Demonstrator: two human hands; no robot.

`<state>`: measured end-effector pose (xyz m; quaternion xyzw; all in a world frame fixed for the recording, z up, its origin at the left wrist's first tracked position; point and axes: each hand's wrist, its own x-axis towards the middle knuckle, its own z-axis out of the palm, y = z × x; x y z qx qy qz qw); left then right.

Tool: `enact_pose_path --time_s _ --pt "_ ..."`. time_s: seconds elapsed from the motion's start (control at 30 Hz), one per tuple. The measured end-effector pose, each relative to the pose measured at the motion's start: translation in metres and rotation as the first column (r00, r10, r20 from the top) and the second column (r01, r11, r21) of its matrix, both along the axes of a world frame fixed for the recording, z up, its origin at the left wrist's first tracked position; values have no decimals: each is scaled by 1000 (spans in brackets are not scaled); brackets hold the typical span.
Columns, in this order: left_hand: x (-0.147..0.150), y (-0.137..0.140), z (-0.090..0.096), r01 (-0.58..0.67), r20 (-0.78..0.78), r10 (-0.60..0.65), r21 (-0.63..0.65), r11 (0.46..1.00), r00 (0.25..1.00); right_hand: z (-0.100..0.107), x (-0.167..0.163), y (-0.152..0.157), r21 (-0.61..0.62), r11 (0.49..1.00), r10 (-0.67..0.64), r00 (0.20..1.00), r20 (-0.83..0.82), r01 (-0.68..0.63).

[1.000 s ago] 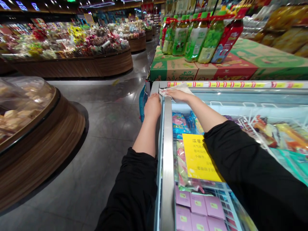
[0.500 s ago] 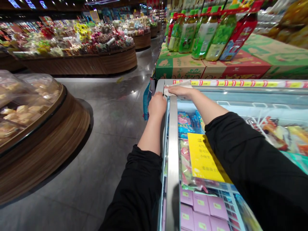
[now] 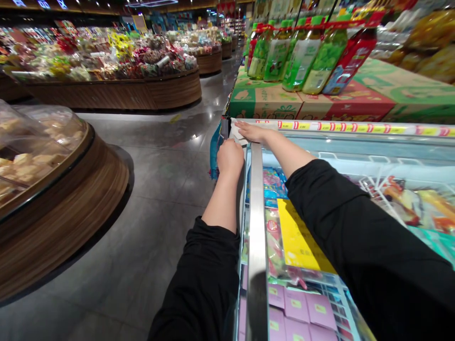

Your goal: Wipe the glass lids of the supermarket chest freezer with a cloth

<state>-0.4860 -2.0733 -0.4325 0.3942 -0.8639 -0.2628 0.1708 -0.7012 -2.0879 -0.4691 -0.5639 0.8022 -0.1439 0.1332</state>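
Observation:
Close to the far left corner of a chest freezer, my right hand holds a white cloth down against the rim. Its fingers are long and close together, pointing left over the cloth. My left hand is closed in a fist at the outer left edge of the freezer, just below the cloth. What its fingers hold, if anything, is hidden. Something blue hangs beside it on the outside.
Under the glass lie a yellow sign, purple boxes and bagged goods. Green-capped bottles stand on cartons behind the freezer. Grey floor separates it from a rounded wooden display stand on the left.
My right hand has moved left along the rim with the cloth, which now lies over the corner. My left hand stays closed in nearly the same place.

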Motion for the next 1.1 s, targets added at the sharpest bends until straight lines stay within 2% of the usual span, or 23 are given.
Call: enact_pose_path --time_s 0.1,0.23,0.3,0.4,0.57,0.67,0.73,0.83,1.0,1.1 --pt "0 1 0 -7 12 7 -2 1000 1000 -4 -11 0 -37 999 3 999 41 -1" --pt "0 3 3 -12 7 12 21 1000 1000 -7 -16 10 -73 977 210 971 119 -202" --pt "0 4 4 -6 4 5 21 1000 1000 -8 -14 13 -79 965 257 958 128 -249" --pt "0 6 4 20 8 -20 -8 1000 1000 -11 -9 8 -54 978 207 972 115 -202" --pt "-3 9 -1 65 68 -58 -116 991 996 -16 -9 -20 -22 999 45 998 41 -44" --pt "-4 8 -5 135 100 -119 -180 974 988 -19 -18 -25 -71 995 76 997 12 -75" --pt "-5 6 -8 236 113 -215 -216 948 970 -23 -28 -19 -86 992 94 996 -6 -94" --pt "-4 3 -12 355 127 -334 -229 906 934 -29 -41 2 -30 999 23 998 -58 -25" --pt "-3 3 -12 364 143 -341 -204 909 929 -37 -46 34 -28 997 -79 981 -175 75" --pt "-3 3 -10 365 140 -341 -209 907 930 -38 -41 44 -65 996 -70 978 -196 59"
